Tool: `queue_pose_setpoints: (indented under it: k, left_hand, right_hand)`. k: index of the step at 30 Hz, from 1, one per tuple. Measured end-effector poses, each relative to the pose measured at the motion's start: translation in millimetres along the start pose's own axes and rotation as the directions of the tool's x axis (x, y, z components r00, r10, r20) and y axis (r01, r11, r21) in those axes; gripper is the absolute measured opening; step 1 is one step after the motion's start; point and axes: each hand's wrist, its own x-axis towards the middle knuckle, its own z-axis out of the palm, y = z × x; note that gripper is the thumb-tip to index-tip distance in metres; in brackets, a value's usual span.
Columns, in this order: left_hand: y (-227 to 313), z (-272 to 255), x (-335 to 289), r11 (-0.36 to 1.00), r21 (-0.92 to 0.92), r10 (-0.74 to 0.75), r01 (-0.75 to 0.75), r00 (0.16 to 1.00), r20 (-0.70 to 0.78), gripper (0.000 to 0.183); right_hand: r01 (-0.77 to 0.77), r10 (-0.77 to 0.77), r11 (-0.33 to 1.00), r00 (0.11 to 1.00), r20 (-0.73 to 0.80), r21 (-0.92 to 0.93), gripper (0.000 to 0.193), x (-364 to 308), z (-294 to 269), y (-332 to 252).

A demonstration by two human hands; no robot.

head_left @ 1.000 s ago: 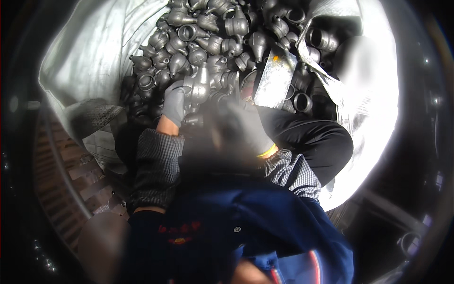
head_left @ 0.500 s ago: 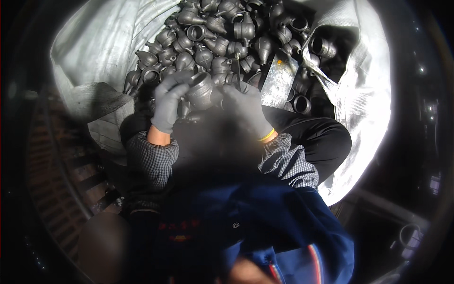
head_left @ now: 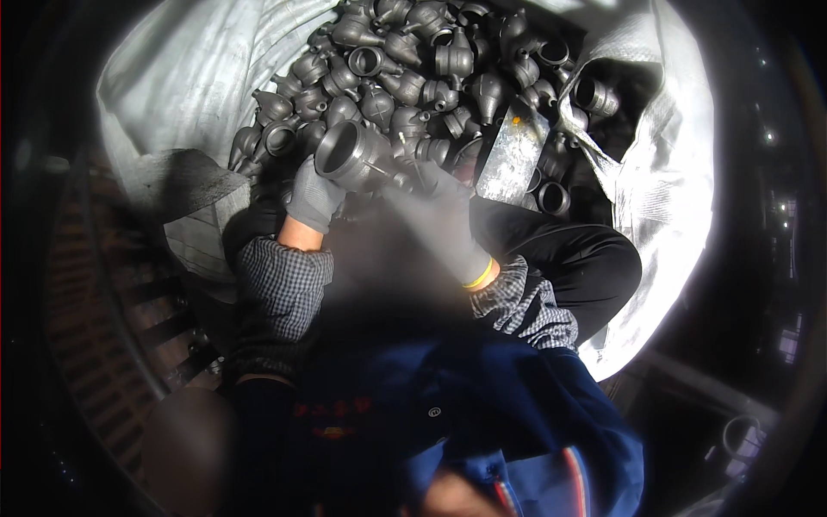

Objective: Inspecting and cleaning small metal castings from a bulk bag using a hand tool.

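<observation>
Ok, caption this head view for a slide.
Gloved left hand holding a metal part, right hand close, similar parts heaped in a white sack.

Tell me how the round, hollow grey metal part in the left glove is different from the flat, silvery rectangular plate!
The round, hollow grey metal part bulges, while the flat, silvery rectangular plate has straight edges. The part is plain grey; the plate has an orange spot. The left hand holds the part; the plate rests unheld. Both look metallic.

Between the checked sleeves (head_left: 289, 284) room is free; heaped metal fittings (head_left: 376, 105) block beyond.
</observation>
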Motion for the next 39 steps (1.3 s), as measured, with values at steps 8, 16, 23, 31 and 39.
queue_pose_setpoints:
  k: [8,16,23,31,39]
  left_hand:
    - [12.9,-20.9,4.4,0.969,-0.181,-0.163,0.166,0.986,0.032,0.026]
    - [33.4,-45.1,21.4,-0.681,-0.733,-0.449,-0.011,0.797,0.405,0.025]
    - [39.1,-49.1,17.5,0.095,-0.994,-0.449,0.053,0.894,0.004,0.032]
    - [38.3,-56.4,19.0,-0.212,-0.977,-0.435,-0.012,0.896,0.083,0.037]
    - [48.0,-65.1,22.0,-0.291,-0.956,-0.52,-0.043,0.845,0.12,0.034]
  right_hand:
    - [0.048,-0.049,0.996,0.999,0.008,0.075,0.035,-12.4,8.0,17.4]
    - [-0.243,0.216,0.91,0.969,0.117,0.336,0.038,-16.8,8.0,27.4]
    - [-0.368,0.301,0.738,0.93,0.213,0.565,0.035,-12.7,13.2,83.3]
    - [-0.459,0.327,0.593,0.888,0.324,0.661,0.032,-10.6,6.6,77.1]
    - [-0.506,0.337,0.558,0.863,0.377,0.658,0.022,-4.4,10.8,72.9]
